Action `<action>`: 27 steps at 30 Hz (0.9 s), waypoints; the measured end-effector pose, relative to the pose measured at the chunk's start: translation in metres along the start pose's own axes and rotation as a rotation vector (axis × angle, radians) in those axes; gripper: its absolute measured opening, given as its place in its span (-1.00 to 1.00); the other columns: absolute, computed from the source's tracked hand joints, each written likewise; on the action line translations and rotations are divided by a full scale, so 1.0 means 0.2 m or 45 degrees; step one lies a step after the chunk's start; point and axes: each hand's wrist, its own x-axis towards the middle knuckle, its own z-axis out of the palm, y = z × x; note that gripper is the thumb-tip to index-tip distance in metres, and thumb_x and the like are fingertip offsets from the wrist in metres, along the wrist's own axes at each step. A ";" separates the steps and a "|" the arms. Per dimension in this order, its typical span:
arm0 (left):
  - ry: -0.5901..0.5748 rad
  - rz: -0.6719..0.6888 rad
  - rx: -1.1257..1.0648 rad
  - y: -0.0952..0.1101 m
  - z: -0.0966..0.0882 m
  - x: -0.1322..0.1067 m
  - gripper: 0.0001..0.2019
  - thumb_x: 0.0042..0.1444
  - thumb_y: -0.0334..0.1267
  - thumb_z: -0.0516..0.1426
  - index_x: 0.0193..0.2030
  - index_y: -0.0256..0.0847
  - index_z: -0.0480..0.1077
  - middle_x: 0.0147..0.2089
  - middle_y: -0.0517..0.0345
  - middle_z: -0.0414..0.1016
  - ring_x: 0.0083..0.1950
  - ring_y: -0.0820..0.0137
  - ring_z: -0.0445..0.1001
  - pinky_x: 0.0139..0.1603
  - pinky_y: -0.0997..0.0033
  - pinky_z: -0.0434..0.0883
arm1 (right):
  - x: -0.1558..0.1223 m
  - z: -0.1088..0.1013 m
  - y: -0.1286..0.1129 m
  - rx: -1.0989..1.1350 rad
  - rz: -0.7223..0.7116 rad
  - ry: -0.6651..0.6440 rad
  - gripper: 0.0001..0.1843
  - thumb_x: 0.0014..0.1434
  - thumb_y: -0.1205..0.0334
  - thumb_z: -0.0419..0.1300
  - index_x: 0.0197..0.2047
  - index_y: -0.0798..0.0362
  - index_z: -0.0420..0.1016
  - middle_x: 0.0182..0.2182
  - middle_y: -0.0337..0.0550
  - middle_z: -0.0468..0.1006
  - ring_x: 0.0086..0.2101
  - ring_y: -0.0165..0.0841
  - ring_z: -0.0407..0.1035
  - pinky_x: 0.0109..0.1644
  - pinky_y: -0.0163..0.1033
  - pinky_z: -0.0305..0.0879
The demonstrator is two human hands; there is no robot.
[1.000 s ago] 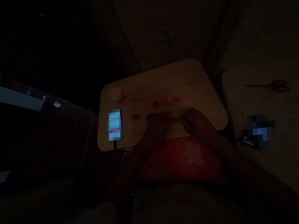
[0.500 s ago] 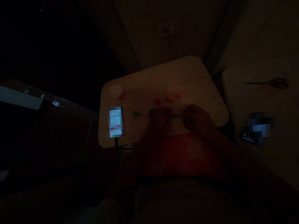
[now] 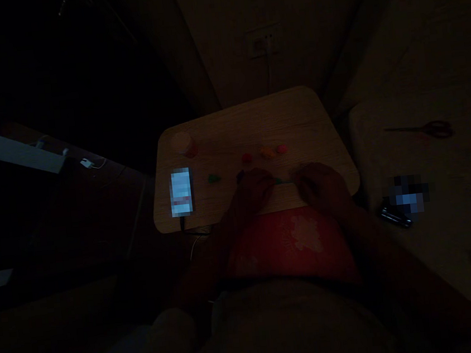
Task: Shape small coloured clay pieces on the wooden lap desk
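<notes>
Fingers [image 3: 266, 176] curled low over the table [image 3: 296, 111], on the person's side of the orange lump [image 3: 267, 152]. Left hand [image 3: 255, 190] close by a green bit [image 3: 277, 181]; right hand [image 3: 319, 185] at the far end of a pale strip [image 3: 287, 181] beside it. Too dim to tell whether either grips. Green bit lies between the hands, nearer the person than the orange lump. Pink lump [image 3: 282, 149] just right of the orange, red lump [image 3: 246, 157] left; green piece [image 3: 214, 178] farther left, then phone [image 3: 181, 192].
</notes>
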 end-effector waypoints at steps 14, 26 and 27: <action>-0.022 0.023 0.022 -0.03 0.00 0.02 -0.85 0.41 -0.30 0.19 -0.12 -0.21 0.63 -0.04 -0.02 0.68 0.08 0.19 0.58 0.17 0.07 0.47 | 0.02 -0.01 -0.02 -0.139 -0.078 -0.032 -0.73 0.40 0.26 0.14 -0.16 0.06 0.70 -0.21 0.05 0.69 -0.19 -0.11 0.49 -0.07 -0.01 0.34; 0.003 -0.003 -0.152 -0.06 0.00 -0.01 -0.82 0.40 -0.33 0.18 -0.05 -0.16 0.66 0.02 -0.01 0.69 0.12 0.20 0.60 0.22 0.02 0.49 | 0.03 0.02 -0.05 -0.190 -0.096 -0.040 -0.73 0.39 0.26 0.14 -0.14 0.04 0.71 -0.20 0.04 0.69 -0.20 -0.13 0.46 -0.08 -0.04 0.30; -0.003 -0.009 -0.150 -0.06 0.00 -0.01 -0.80 0.41 -0.34 0.16 -0.02 -0.16 0.65 0.04 -0.02 0.69 0.14 0.19 0.59 0.23 0.00 0.48 | 0.03 0.02 -0.05 -0.162 -0.084 -0.043 -0.73 0.39 0.26 0.13 -0.14 0.04 0.70 -0.19 0.05 0.70 -0.19 -0.12 0.47 -0.06 -0.03 0.32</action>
